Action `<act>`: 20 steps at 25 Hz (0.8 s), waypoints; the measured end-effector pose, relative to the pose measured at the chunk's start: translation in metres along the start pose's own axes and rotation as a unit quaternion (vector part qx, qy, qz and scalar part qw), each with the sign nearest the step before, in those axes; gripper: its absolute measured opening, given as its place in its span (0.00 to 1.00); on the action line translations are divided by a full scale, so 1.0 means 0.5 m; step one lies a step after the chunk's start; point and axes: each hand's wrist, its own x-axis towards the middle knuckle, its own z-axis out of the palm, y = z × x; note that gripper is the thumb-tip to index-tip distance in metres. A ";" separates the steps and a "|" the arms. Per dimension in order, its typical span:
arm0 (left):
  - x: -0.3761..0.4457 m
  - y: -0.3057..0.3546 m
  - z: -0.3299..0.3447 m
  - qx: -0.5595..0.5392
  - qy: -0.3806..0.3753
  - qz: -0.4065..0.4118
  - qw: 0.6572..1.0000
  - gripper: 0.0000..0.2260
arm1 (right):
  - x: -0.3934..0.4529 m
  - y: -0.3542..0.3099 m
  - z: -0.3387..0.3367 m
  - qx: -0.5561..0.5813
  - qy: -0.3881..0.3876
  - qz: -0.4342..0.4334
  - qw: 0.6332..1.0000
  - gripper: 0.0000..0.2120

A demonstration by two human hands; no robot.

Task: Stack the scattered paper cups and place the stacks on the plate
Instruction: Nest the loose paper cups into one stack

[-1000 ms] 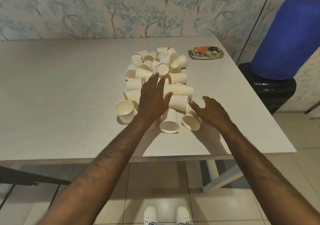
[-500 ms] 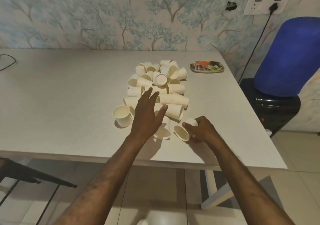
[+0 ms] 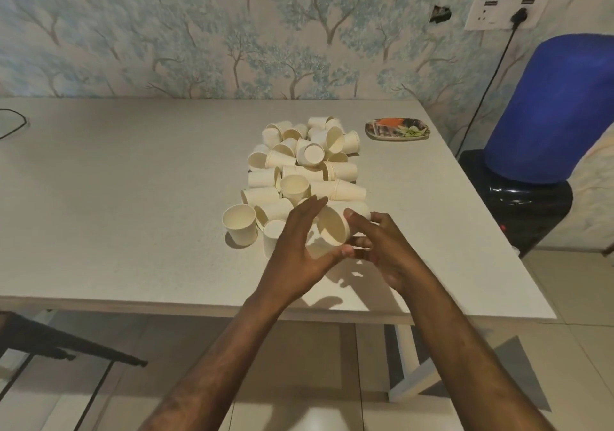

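**Cup lifted off the table, both hands closing in**

Half a second earlier the right hand (image 3: pixel 382 247) had a cup pinned low on the table; by this frame it had raised that paper cup (image 3: pixel 333 229) clear of the surface, mouth tilted toward the camera, fingers and thumb curled round its wall. Meanwhile the left hand (image 3: pixel 300 247) had swung off the heap and come alongside, fingers straight and relaxed, thumb tip near the cup's lower rim; whether it touched could not be told.

Thin paper like this looked very light and easily crushed, so a loose grip round the side wall, not the rim, seemed right, and nesting would want mouths lined up.

Beyond the hands, one upright cup (image 3: pixel 240 224) stood alone at the heap's near left edge. Behind it lay the pile of cups (image 3: pixel 299 164), mostly tipped on their sides, a few already nested; roughly thirty, though overlaps prevented an exact count. Farthest, well apart to the right, sat one plate (image 3: pixel 397 129) on the table (image 3: pixel 116 198), holding no cups yet.
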 end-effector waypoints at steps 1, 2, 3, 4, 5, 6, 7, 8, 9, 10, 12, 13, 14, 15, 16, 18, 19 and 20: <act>0.000 -0.004 -0.006 -0.009 0.007 0.005 1.000 0.37 | -0.001 0.000 0.018 0.002 -0.016 -0.002 1.000 0.28; -0.001 -0.007 -0.012 -0.015 0.021 0.006 1.000 0.37 | 0.003 0.000 0.034 0.003 -0.031 -0.005 1.000 0.27; -0.001 -0.011 -0.019 -0.015 0.042 0.006 0.999 0.36 | 0.009 0.003 0.047 0.000 -0.040 -0.007 0.999 0.25; -0.001 -0.016 -0.027 -0.010 0.068 0.007 0.998 0.34 | 0.016 0.005 0.058 -0.009 -0.037 -0.006 0.999 0.24; -0.001 -0.022 -0.036 -0.006 0.091 0.008 0.996 0.33 | 0.025 0.009 0.067 -0.035 -0.010 -0.003 0.999 0.24; -0.001 -0.028 -0.046 -0.005 0.110 0.005 0.994 0.32 | 0.038 0.016 0.071 -0.085 0.036 0.000 0.996 0.25; -0.002 -0.033 -0.056 -0.007 0.125 -0.001 0.992 0.32 | 0.051 0.027 0.070 -0.150 0.086 0.004 0.985 0.26; -0.003 -0.039 -0.065 -0.009 0.137 -0.006 0.990 0.33 | 0.062 0.040 0.067 -0.214 0.120 0.008 0.969 0.28; -0.005 -0.044 -0.073 -0.009 0.146 -0.008 0.989 0.33 | 0.070 0.055 0.065 -0.267 0.131 0.012 0.955 0.30; -0.006 -0.049 -0.081 -0.007 0.152 -0.011 0.988 0.33 | 0.077 0.070 0.066 -0.307 0.124 0.014 0.943 0.33; -0.012 -0.058 -0.090 -0.005 0.157 -0.018 0.987 0.33 | 0.087 0.095 0.071 -0.347 0.109 0.015 0.932 0.39; -0.015 -0.061 -0.093 -0.004 0.158 -0.022 0.987 0.33 | 0.090 0.101 0.076 -0.352 0.110 0.013 0.929 0.41; -0.019 -0.063 -0.096 -0.004 0.159 -0.026 0.987 0.33 | 0.093 0.104 0.082 -0.357 0.114 0.010 0.927 0.42; -0.025 -0.065 -0.098 -0.008 0.159 -0.029 0.987 0.33 | 0.097 0.105 0.086 -0.363 0.119 0.008 0.924 0.42; -0.031 -0.067 -0.100 -0.013 0.158 -0.031 0.987 0.33 | 0.100 0.106 0.089 -0.369 0.121 0.009 0.921 0.42; -0.045 -0.070 -0.101 -0.024 0.153 -0.035 0.987 0.33 | 0.102 0.106 0.088 -0.368 0.120 0.012 0.922 0.39; -0.051 -0.070 -0.101 -0.030 0.151 -0.042 0.987 0.33 | 0.100 0.105 0.085 -0.356 0.119 0.012 0.927 0.37; -0.058 -0.069 -0.100 -0.037 0.150 -0.049 0.987 0.32 | 0.094 0.103 0.079 -0.335 0.117 0.013 0.935 0.36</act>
